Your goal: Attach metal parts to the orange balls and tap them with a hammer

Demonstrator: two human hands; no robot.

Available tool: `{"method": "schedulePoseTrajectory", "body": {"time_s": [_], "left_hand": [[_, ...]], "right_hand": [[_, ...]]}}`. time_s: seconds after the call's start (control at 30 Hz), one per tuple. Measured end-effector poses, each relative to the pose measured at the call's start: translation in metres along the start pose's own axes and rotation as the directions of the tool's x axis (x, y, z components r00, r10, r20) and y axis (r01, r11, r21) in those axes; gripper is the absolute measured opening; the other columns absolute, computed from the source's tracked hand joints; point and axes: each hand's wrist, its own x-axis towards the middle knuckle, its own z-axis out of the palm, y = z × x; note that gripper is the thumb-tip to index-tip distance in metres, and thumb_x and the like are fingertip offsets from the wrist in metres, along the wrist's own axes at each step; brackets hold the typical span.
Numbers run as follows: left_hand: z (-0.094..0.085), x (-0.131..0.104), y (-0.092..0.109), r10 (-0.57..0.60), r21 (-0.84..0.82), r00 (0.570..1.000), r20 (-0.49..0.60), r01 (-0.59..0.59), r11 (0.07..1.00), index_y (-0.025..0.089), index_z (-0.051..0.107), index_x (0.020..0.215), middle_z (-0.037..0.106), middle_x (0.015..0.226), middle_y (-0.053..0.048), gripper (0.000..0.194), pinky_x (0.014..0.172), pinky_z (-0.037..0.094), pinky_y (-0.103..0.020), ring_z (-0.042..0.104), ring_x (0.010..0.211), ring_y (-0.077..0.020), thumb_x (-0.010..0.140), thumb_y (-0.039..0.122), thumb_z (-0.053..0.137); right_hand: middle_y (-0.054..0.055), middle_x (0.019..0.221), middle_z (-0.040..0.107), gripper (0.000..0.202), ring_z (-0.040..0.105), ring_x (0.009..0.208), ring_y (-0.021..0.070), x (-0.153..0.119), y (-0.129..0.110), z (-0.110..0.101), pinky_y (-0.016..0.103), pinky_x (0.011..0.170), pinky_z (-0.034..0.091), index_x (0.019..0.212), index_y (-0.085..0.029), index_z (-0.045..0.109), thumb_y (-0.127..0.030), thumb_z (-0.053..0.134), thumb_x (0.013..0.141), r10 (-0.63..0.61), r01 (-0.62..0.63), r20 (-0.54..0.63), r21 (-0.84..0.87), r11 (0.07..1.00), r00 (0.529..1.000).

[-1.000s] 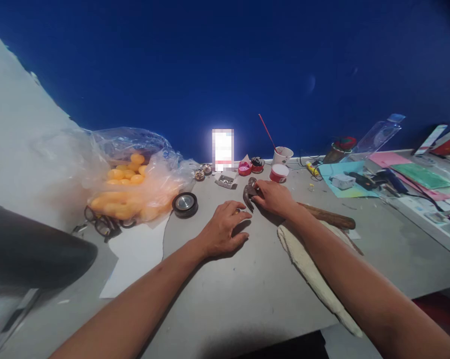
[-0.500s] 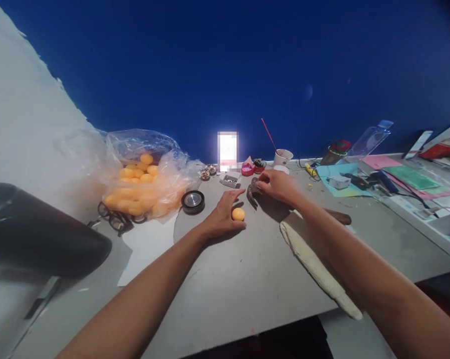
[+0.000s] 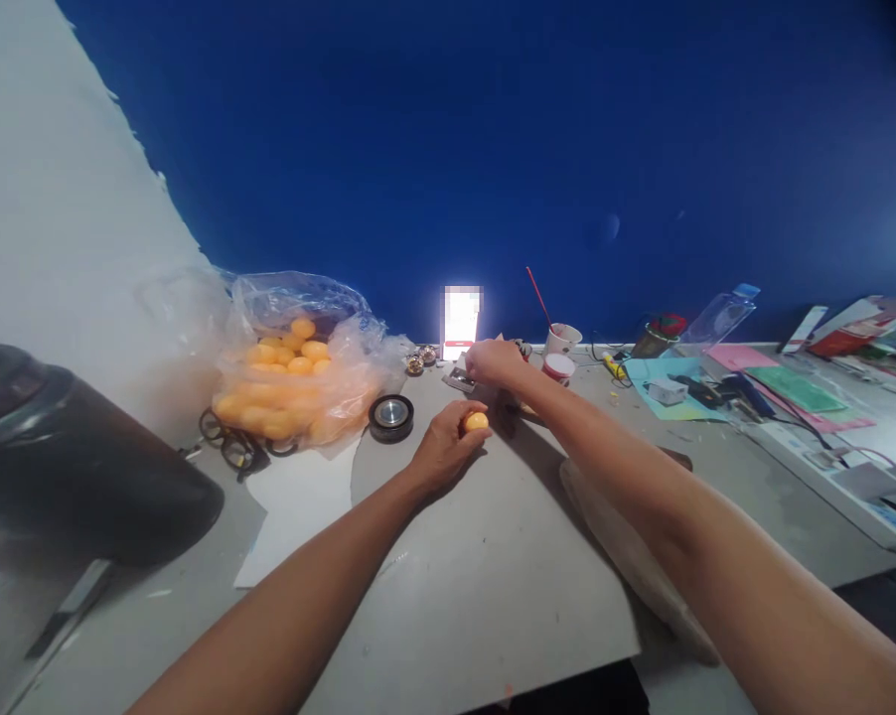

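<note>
An orange ball (image 3: pixel 476 422) sits between the thumb and fingers of my left hand (image 3: pixel 448 445), near the middle of the table. Farther back, my right hand (image 3: pixel 493 362) reaches over a small grey tray (image 3: pixel 459 378) of tiny items; its fingers are bent down at the tray, and what they hold, if anything, is hidden. My right forearm partly covers a long pale cloth-like roll (image 3: pixel 627 556). To the left of my left hand stands a round black container with a silver centre (image 3: pixel 391 417).
A clear bag (image 3: pixel 336 387) of orange balls and a large dark cylinder (image 3: pixel 82 467) stand left. A lit phone (image 3: pixel 461 323) leans on the blue wall. A paper cup (image 3: pixel 563 339), bottle (image 3: pixel 723 316) and power strip (image 3: pixel 827 477) are right.
My left fingers have closed round the orange ball. My right hand has left the dark curved object and moved left and back to the small tray. The view has shifted slightly.
</note>
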Motion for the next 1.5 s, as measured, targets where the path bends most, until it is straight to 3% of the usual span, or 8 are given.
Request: {"method": "schedulePoseTrajectory", "body": {"time_s": [0.13, 0.37, 0.63, 0.77, 0.9, 1.13, 1.33, 1.5], "left_hand": [[0.004, 0.003, 0.001, -0.17, -0.254, 0.985, -0.01, 0.162, 0.954, 0.017, 0.069, 0.123, 0.059, 0.067, 0.003, 0.038, 0.059, 0.046, -0.026, 0.057, 0.059, -0.0141, 0.094, 0.042, 0.063], [0.005, 0.004, -0.003, -0.13, -0.182, 0.991, -0.001, 0.128, 0.975, 0.018, 0.076, 0.113, 0.068, 0.077, -0.002, 0.03, 0.063, 0.05, -0.027, 0.062, 0.067, -0.0149, 0.087, 0.032, 0.071], [0.0, 0.007, -0.002, -0.149, -0.248, 0.988, -0.051, 0.132, 0.96, 0.018, 0.075, 0.115, 0.072, 0.093, -0.004, 0.043, 0.068, 0.055, -0.026, 0.065, 0.08, -0.0154, 0.071, 0.017, 0.077], [-0.001, 0.008, 0.0, -0.214, -0.332, 0.977, -0.018, 0.196, 0.923, 0.017, 0.072, 0.119, 0.068, 0.084, 0.0, 0.049, 0.062, 0.052, -0.024, 0.061, 0.068, -0.0114, 0.07, 0.015, 0.074], [-0.003, 0.008, 0.006, -0.267, -0.413, 0.964, 0.013, 0.248, 0.876, 0.016, 0.068, 0.123, 0.067, 0.079, 0.002, 0.054, 0.059, 0.05, -0.024, 0.06, 0.063, -0.0107, 0.069, 0.018, 0.076], [-0.007, 0.008, 0.014, -0.307, -0.425, 0.952, 0.006, 0.28, 0.861, 0.015, 0.072, 0.116, 0.068, 0.079, 0.002, 0.054, 0.061, 0.05, -0.023, 0.06, 0.065, -0.0102, 0.062, 0.014, 0.08], [-0.006, 0.007, 0.015, -0.337, -0.529, 0.941, -0.01, 0.281, 0.801, 0.019, 0.069, 0.123, 0.07, 0.087, 0.0, 0.055, 0.069, 0.056, -0.028, 0.067, 0.069, -0.012, 0.072, 0.029, 0.088], [-0.009, 0.01, 0.012, -0.369, -0.508, 0.928, -0.041, 0.299, 0.808, 0.02, 0.072, 0.119, 0.07, 0.092, 0.001, 0.057, 0.073, 0.058, -0.027, 0.069, 0.077, -0.0124, 0.065, 0.019, 0.088]], "right_hand": [[0.014, 0.124, 0.081, 0.027, 0.076, 0.111, 0.0298, 0.011, -0.009, 0.004, 0.034, 0.088, 0.055, 0.116, -0.026, 0.085, -0.026, 0.071, 0.093, 0.011, -0.01, 0.036, -0.032, 0.999, 0.999], [0.014, 0.123, 0.082, 0.028, 0.076, 0.111, 0.0282, 0.013, -0.01, 0.015, 0.031, 0.086, 0.053, 0.114, -0.024, 0.086, -0.032, 0.064, 0.099, 0.029, -0.028, 0.026, -0.033, 0.999, 0.999], [0.013, 0.107, 0.083, 0.029, 0.074, 0.093, 0.0222, -0.004, 0.01, 0.011, 0.028, 0.077, 0.047, 0.108, -0.017, 0.081, -0.028, 0.055, 0.101, 0.059, -0.044, -0.161, 0.092, 0.995, 0.985], [0.007, 0.091, 0.08, 0.016, 0.069, 0.084, 0.0185, -0.018, 0.013, 0.015, 0.027, 0.076, 0.046, 0.088, -0.016, 0.076, -0.019, 0.061, 0.092, 0.095, 0.01, -0.31, 0.32, 0.947, 0.946], [0.003, 0.079, 0.075, 0.011, 0.064, 0.075, 0.0158, -0.036, 0.012, 0.024, 0.027, 0.072, 0.044, 0.075, -0.018, 0.068, -0.017, 0.064, 0.085, 0.103, 0.149, -0.403, 0.546, 0.824, 0.91], [-0.001, 0.066, 0.068, 0.014, 0.057, 0.06, 0.0133, -0.078, 0.019, 0.042, 0.027, 0.06, 0.041, 0.078, -0.019, 0.072, -0.031, 0.068, 0.086, 0.041, 0.203, -0.289, 0.762, 0.615, 0.957], [-0.003, 0.064, 0.065, 0.032, 0.047, 0.046, 0.0108, -0.094, 0.02, 0.062, 0.026, 0.045, 0.037, 0.08, -0.021, 0.07, -0.051, 0.082, 0.077, 0.141, 0.172, -0.195, 0.972, 0.162, 0.971], [-0.001, 0.064, 0.066, 0.042, 0.047, 0.046, 0.0093, -0.089, 0.02, 0.072, 0.025, 0.043, 0.034, 0.074, -0.02, 0.07, -0.056, 0.091, 0.071, 0.182, 0.125, -0.109, 0.989, -0.083, 0.977]]}}
